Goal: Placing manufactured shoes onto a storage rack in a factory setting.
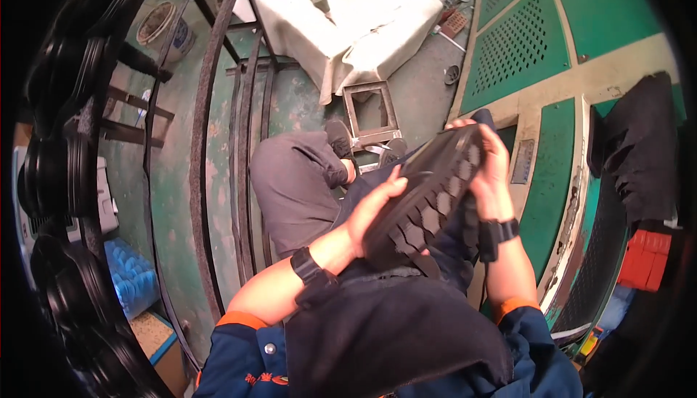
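Note:
Tilted above my lap is a black shoe [435, 191], its chunky sole with greyish lugs facing to the right. My left hand [374, 213] is closed round the end nearer to me, thumb on the black upper side. At the far end my right hand [490, 162] wraps round the other tip, its fingers over the top. Part of the upper and some of my left fingers are hidden behind the shoe. A dark band sits on each of my wrists, and a dark apron [392, 325] covers my lap.
A metal rack [207, 144] stands at left, with black shoe-like pieces [62, 180] along its outer side. Ahead are a cloth-covered table [363, 6] and a small metal frame [370, 138]. A green machine cabinet [519, 42] lines the right, near red blocks [644, 260].

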The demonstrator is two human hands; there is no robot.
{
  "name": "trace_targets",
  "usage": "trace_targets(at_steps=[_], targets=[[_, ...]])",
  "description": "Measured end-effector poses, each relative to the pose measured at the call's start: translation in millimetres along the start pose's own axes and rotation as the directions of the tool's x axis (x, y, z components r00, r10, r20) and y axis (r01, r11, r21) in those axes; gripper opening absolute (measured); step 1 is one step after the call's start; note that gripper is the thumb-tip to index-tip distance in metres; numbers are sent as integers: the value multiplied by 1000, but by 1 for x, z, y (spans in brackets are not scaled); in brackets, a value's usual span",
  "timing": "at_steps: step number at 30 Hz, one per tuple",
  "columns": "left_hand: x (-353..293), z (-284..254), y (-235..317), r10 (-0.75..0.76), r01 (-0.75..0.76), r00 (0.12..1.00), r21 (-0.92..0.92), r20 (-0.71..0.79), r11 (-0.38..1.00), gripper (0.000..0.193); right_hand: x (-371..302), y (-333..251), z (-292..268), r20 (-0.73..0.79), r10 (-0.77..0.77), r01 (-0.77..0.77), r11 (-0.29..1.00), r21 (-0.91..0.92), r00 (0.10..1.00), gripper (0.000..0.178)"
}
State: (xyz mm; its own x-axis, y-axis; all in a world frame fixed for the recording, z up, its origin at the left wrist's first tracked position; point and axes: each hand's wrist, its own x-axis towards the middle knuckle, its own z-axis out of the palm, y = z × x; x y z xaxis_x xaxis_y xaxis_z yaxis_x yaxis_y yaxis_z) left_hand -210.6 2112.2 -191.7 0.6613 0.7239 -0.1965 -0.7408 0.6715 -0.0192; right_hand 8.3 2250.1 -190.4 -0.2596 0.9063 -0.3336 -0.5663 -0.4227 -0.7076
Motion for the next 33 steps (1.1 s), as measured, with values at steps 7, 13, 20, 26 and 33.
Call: trace_targets(at_steps=[7,13,20,26,33], targets=[[-16,-54,10,36,-56,985,-117,-170,992,54,50,92,-24,-81,350,-326,921,214,933,29],[-27,-44,18,374,-179,830,438,-414,881,78,45,92,0,-57,359,-354,931,85,932,28],[40,-41,96,649,-130,678,813,-344,567,76,65,76,39,236,362,-183,815,-550,902,27],[92,-65,87,531,-216,706,571,-469,792,51,59,93,26,320,250,-73,876,-477,914,26],[72,-57,77,506,-229,724,528,-469,818,30,44,105,40,345,77,96,885,-455,935,25]])
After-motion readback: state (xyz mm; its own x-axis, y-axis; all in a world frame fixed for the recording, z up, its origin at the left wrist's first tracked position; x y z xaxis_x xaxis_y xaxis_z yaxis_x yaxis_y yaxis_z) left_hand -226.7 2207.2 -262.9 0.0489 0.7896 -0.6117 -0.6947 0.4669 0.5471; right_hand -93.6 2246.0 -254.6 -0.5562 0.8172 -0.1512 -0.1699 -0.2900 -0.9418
